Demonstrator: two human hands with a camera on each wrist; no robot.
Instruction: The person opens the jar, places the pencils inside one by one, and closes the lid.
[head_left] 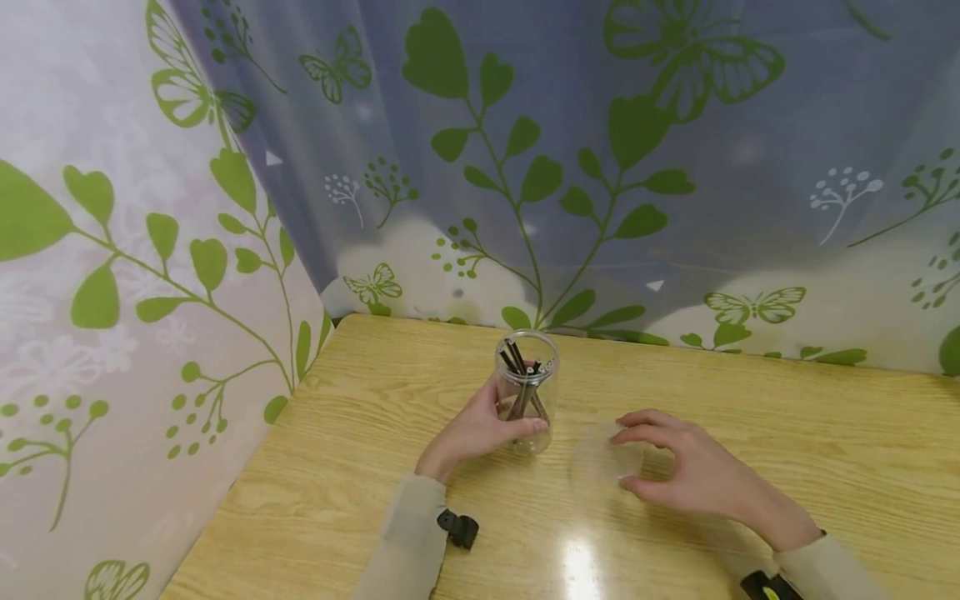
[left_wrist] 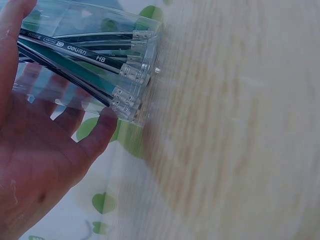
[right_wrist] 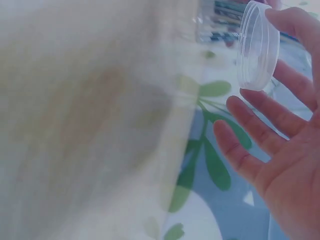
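A clear plastic jar [head_left: 542, 402] stands upright near the middle of the table, its top uncovered. Inside it lean several dark pencils [left_wrist: 82, 55], marked HB in the left wrist view, with clear ends at the jar's bottom. My left hand [head_left: 480, 429] grips the jar from its left side, thumb across the front. To the right of the jar, my right hand [head_left: 686, 462] pinches a translucent round lid [right_wrist: 257, 47] between thumb and fingertips. The lid is apart from the jar, and its ridged rim shows in the right wrist view.
The wood-grain table [head_left: 315, 483] meets a curtain [head_left: 480, 167] with green leaves and butterflies along its back edge. A similar patterned wall covering [head_left: 112, 375] runs along the left side. Bright light reflects off the tabletop near the front.
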